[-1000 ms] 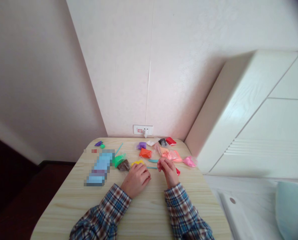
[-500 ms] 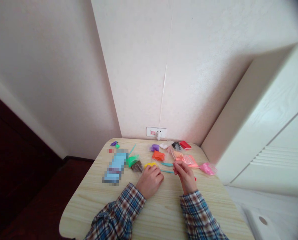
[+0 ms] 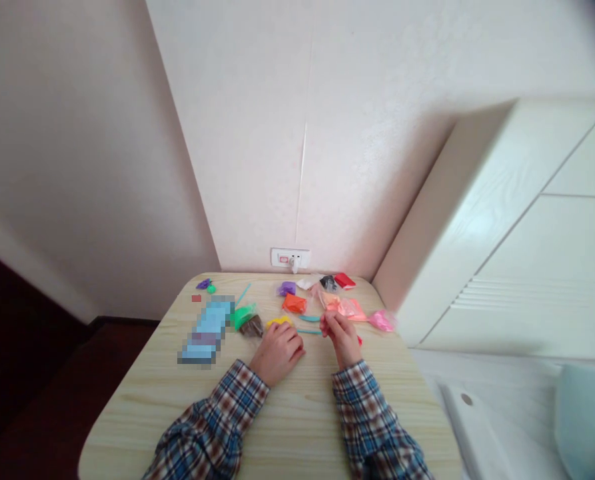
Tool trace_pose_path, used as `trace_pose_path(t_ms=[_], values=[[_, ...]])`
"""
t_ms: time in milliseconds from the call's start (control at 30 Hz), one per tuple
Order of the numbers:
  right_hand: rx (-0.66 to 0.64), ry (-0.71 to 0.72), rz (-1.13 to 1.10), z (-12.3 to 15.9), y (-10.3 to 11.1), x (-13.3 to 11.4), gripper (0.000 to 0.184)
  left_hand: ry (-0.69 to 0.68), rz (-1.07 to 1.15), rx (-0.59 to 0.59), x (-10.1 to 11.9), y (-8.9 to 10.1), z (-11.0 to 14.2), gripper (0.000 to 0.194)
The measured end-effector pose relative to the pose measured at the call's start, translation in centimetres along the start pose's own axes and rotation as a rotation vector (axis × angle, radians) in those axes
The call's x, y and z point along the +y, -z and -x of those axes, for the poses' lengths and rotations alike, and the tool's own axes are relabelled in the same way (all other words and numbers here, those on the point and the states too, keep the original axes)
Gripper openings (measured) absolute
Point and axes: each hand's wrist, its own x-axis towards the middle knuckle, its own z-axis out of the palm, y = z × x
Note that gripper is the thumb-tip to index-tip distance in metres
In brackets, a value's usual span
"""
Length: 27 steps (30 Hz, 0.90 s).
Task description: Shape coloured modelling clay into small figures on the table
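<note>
My left hand [image 3: 280,352] rests palm down on the table, its fingers curled together. Whatever lies beneath those fingers is hidden. Just beyond them is a yellow packet [image 3: 280,321]. My right hand [image 3: 340,339] is raised slightly with thumb and fingertips pinched; what they hold, if anything, is too small to make out. A red bit [image 3: 360,341] shows at its right side. Two blue-green plastic tools, an upper one [image 3: 309,319] and a thinner one [image 3: 308,331], lie between the hands. A brown packet [image 3: 252,326] and a green packet [image 3: 242,316] are left of my left hand.
Purple [image 3: 286,289], orange [image 3: 294,303], black [image 3: 328,283], red [image 3: 344,281] and pink [image 3: 382,321] packets lie around the table's far side. A blurred blue object [image 3: 208,331] is at left, near a small green ball [image 3: 211,289]. A wall socket [image 3: 290,258] is behind.
The camera has turned to the right, so the table and everything on it appear further left. Both hands keep nearly the same pose and place among the packets.
</note>
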Motion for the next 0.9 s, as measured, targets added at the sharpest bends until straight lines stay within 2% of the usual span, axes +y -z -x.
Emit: trace_pose_path(t_ms=[300,600,900], values=[[-0.024,-0.018,-0.016,-0.09,-0.19,-0.25,0.025,0.003,-0.017,-0.008,0.04,-0.04,-0.26,0.015],[-0.051,-0.023,0.009,-0.01,0.04,0.21,0.033,0.002,0.017,-0.011,-0.02,0.00,-0.19,0.013],[-0.073,-0.040,-0.010,0.06,0.03,0.33,0.031,0.013,0.028,-0.002,-0.01,0.08,-0.06,0.008]])
